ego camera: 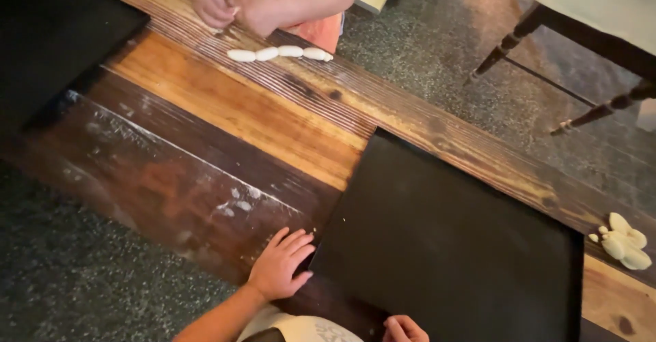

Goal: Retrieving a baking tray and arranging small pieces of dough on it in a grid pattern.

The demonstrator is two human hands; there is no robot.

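Two hands at the near edge: left hand (280, 263) lies flat, fingers spread, touching the black tray's (444, 246) left edge, holding nothing. Right hand (404, 329) sits curled at its near rim, grip unclear.

Both forearms are bare; the left hand (279, 265) and right hand (404, 329) wear nothing. A pale printed garment (301, 328) covers the torso.
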